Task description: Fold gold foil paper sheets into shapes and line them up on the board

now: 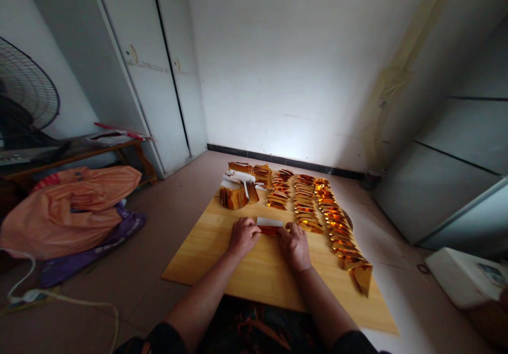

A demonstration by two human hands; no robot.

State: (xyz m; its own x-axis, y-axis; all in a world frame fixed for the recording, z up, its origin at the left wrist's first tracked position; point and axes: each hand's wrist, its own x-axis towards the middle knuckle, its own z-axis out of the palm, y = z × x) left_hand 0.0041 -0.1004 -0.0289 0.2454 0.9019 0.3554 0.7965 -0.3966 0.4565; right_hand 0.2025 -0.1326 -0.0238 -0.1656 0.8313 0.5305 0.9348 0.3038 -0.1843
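Head view, both hands pressing gold paper

No text or label is legible anywhere.

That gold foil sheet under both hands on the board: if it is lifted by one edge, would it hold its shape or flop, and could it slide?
The gold foil sheet looks thin and already creased, so it would probably sag and weigh very little. Its glossy face on the smooth wooden board suggests it slides easily, which may be why the left hand and right hand both press on it. The folded pieces nearby suggest it keeps a crease.
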